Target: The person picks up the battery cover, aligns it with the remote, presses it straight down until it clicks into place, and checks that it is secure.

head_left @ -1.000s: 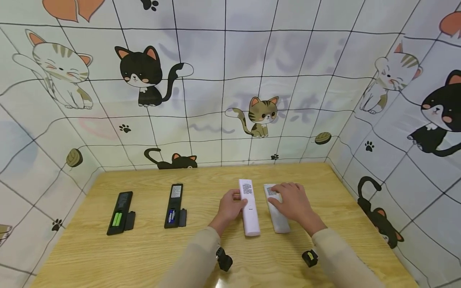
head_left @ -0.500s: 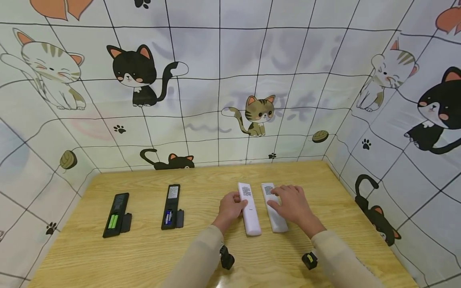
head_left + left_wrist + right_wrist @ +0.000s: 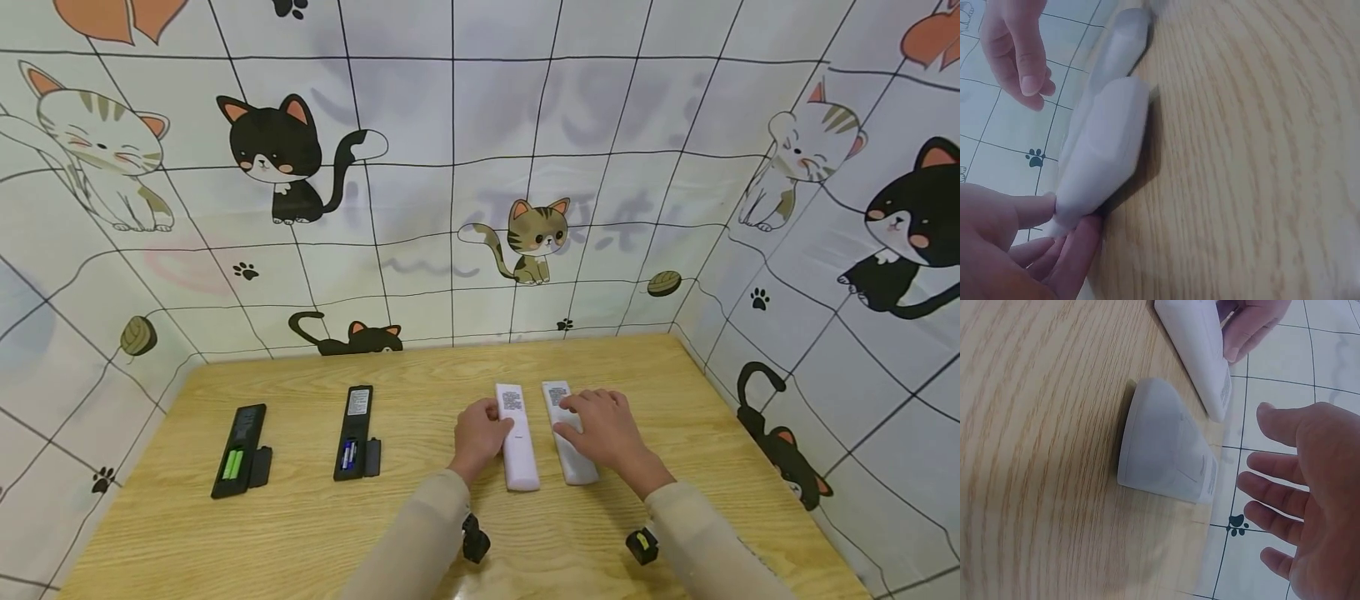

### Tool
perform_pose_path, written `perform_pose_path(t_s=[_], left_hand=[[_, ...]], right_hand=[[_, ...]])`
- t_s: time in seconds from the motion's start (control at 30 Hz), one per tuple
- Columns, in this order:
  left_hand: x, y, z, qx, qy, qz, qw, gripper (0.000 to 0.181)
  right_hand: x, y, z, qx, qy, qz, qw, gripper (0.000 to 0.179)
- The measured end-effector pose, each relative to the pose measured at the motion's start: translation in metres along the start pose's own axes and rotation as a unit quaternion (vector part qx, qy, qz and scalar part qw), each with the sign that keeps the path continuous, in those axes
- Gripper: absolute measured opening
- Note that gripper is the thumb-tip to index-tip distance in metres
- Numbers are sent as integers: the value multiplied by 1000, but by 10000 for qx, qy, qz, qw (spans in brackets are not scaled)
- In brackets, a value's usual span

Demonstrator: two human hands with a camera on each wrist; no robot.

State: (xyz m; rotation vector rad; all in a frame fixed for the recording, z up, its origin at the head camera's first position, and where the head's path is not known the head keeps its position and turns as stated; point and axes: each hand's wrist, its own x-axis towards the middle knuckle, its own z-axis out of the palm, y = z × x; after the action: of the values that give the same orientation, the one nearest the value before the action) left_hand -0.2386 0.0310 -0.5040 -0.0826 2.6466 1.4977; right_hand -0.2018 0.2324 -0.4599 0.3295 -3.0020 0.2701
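Observation:
Two white remote controls lie side by side in the head view, backs up with printed labels at their far ends. My left hand (image 3: 482, 440) pinches the left white remote (image 3: 519, 442) along its left side, thumb on top and fingers against the edge. In the left wrist view that remote (image 3: 1107, 140) rests low on the wood. Just above the right white remote (image 3: 573, 442) my right hand (image 3: 606, 432) hovers with its fingers spread. The right wrist view shows a gap between this hand (image 3: 1322, 494) and the remote (image 3: 1163, 444).
Two black remotes lie further left on the wooden table (image 3: 300, 542), one with green batteries (image 3: 232, 464), the other with blue batteries (image 3: 348, 455). Their detached covers (image 3: 259, 467) lie beside them. Cat-patterned cloth walls (image 3: 420, 208) enclose the table's back and sides.
The left white remote's far end has come down and slightly nearer, still in my left hand. My right hand stays over the other remote. The head view has shifted a little.

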Motion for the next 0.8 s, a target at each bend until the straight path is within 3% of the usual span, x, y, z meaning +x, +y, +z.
perform_pose_path(t_s=[0.27, 0.47, 0.8], left_hand=[[-4, 5, -3, 198, 55, -207, 9996, 32], [-5, 2, -7, 232, 129, -139, 9996, 34], [-3, -2, -33, 622, 329, 79, 9975, 35]], right_hand=[[0, 0, 3, 19, -30, 12, 10000, 38], [3, -2, 7, -27, -51, 18, 10000, 37], [4, -12, 10, 30, -176, -35, 9998, 38]])
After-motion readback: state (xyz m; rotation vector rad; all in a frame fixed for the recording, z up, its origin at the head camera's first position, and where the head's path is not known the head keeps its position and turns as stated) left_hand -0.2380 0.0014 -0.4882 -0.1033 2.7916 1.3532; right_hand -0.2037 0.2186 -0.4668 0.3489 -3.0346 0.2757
